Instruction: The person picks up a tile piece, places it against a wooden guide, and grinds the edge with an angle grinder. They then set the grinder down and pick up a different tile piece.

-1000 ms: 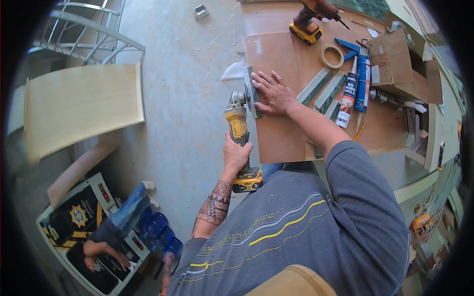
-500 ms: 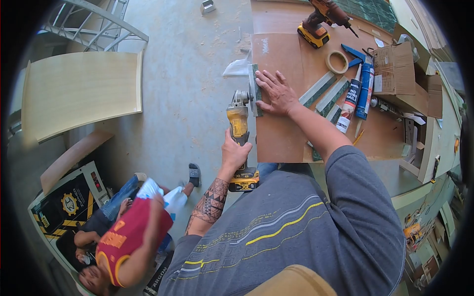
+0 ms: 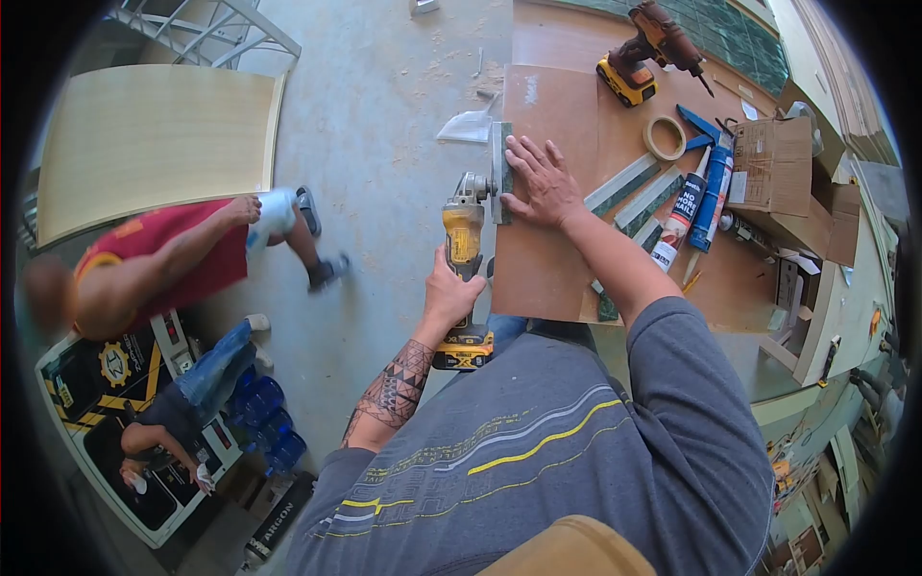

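Observation:
My left hand is wrapped round the body of a yellow and black cordless angle grinder. The grinder's head is up against the outer edge of a narrow green marble-look strip, which lies along the table's left edge. Fingers outstretched, my right hand lies flat at the strip, its fingertips and thumb pressing on it. More strips of the same kind lie on the brown tabletop to the right of that hand.
On the table are a cordless drill, a tape roll, a No More Nails tube, a blue caulking gun and a cardboard box. A co-worker walks at left; another person sits below. Scraps litter the floor.
The co-worker in red has moved up the view, away from the seated person, uncovering blue bottles. My view has shifted slightly. Both hands keep their places on grinder and strip.

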`<state>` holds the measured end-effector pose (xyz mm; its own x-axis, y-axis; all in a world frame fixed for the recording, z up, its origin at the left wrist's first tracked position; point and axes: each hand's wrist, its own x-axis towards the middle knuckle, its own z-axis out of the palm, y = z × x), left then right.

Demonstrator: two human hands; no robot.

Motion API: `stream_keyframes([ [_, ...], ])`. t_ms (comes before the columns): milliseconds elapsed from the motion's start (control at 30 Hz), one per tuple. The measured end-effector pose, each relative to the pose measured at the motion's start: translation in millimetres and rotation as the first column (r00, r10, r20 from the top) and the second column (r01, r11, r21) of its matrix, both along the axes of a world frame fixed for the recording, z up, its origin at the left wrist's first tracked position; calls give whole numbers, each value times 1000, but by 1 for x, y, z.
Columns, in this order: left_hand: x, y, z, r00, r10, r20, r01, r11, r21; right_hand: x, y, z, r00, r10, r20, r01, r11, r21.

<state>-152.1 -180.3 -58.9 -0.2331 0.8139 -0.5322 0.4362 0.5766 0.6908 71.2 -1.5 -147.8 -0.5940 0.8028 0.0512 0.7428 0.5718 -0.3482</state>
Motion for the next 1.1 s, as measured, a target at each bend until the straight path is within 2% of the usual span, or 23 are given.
stream_keyframes([
  [367,0,-5,-5,1000,-6,-9,7,999,48,0,2,-2,1000,-3,-29,3,1000,7],
  [567,2,-5,0,1000,-13,-20,13,1000,7,0,1,1,999,-27,-17,27,1000,0],
  [733,1,-7,-4,1000,5,-8,-5,999,-42,0,1,-1,997,-4,-72,5,1000,25],
  [833,1,-12,-12,998,-16,-62,18,999,32,0,1,1,998,-10,-61,11,1000,20],
  [967,0,-14,-11,997,-20,-76,23,999,33,0,0,0,999,-14,-34,14,1000,13],
  [1033,1,-11,-3,999,-20,-44,18,998,-62,1,0,2,999,-23,-32,23,1000,8],
  [1100,1,-13,-4,999,-18,-33,16,998,-56,0,-1,1,999,-30,-31,30,1000,1],
])
